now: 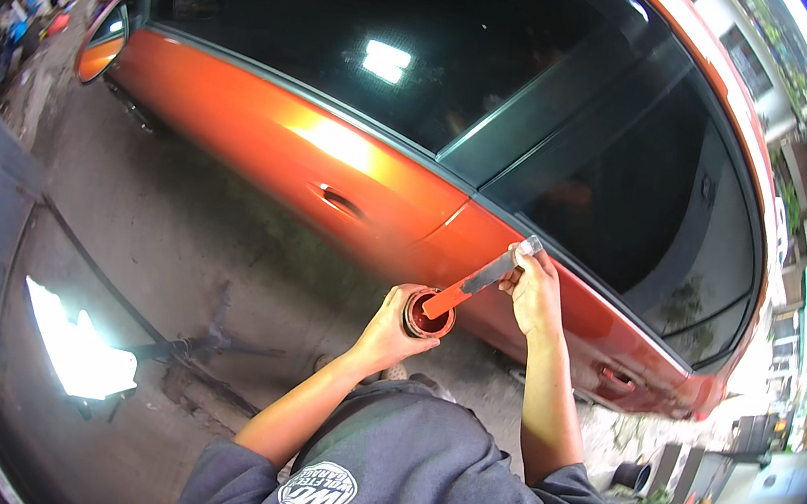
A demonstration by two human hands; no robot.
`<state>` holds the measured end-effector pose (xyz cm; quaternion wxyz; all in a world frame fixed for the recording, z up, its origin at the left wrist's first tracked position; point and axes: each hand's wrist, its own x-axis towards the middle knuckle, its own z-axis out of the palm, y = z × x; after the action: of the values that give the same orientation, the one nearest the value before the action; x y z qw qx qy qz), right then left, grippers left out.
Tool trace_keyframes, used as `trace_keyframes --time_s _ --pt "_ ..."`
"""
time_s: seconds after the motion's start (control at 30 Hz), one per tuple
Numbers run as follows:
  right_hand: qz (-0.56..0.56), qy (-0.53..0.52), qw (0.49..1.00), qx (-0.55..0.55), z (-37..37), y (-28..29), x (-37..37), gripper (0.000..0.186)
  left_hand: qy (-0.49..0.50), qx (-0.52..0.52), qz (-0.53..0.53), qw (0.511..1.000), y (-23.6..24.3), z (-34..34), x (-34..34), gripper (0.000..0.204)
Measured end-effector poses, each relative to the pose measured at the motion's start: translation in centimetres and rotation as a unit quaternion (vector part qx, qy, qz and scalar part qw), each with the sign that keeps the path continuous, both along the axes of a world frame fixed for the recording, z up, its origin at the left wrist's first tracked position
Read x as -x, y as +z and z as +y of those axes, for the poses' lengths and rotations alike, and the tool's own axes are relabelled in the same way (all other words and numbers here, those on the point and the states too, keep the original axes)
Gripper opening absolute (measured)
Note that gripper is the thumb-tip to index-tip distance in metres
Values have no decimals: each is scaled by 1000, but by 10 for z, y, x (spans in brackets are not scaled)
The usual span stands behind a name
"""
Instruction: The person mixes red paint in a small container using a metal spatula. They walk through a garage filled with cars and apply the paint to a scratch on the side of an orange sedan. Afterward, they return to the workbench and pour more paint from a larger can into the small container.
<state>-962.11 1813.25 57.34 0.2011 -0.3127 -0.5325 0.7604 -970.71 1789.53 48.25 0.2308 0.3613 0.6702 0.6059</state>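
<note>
Orange-red paint coats the flat metal stirring blade (465,288) pinched at its clean upper end by the right hand (534,293), its stiff, likely slippery tip dipped in the small round can (427,315) cupped by the left hand (389,331) beside the orange car door (334,158).

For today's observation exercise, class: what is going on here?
A person stands beside an orange car. The left hand holds a small round can of orange-red paint. The right hand grips a flat stirring stick, its paint-coated lower end dipped in the can.
</note>
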Motion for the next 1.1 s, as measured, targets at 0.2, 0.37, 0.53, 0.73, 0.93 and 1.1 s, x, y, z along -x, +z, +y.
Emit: trace_keyframes --time_s 0.2,0.37,0.53,0.73,0.93,1.1 --pt "23 -31 999 13 -12 1 -34 15 -57 4 12 998 9 -11 -13 84" --pt "20 -49 998 25 -24 3 -54 14 -104 20 26 994 16 -16 -18 87" --pt "32 -69 997 31 -35 3 -70 13 -132 33 6 991 16 -15 -25 87" --pt "70 -97 992 -29 -33 -2 -87 13 -127 34 -1 991 14 3 -25 83" --pt "49 -116 986 -113 -41 14 -92 13 -142 38 54 988 18 15 -22 85" --pt "-42 -5 967 -251 -84 35 -84 9 -135 22 108 985 8 4 -22 90"
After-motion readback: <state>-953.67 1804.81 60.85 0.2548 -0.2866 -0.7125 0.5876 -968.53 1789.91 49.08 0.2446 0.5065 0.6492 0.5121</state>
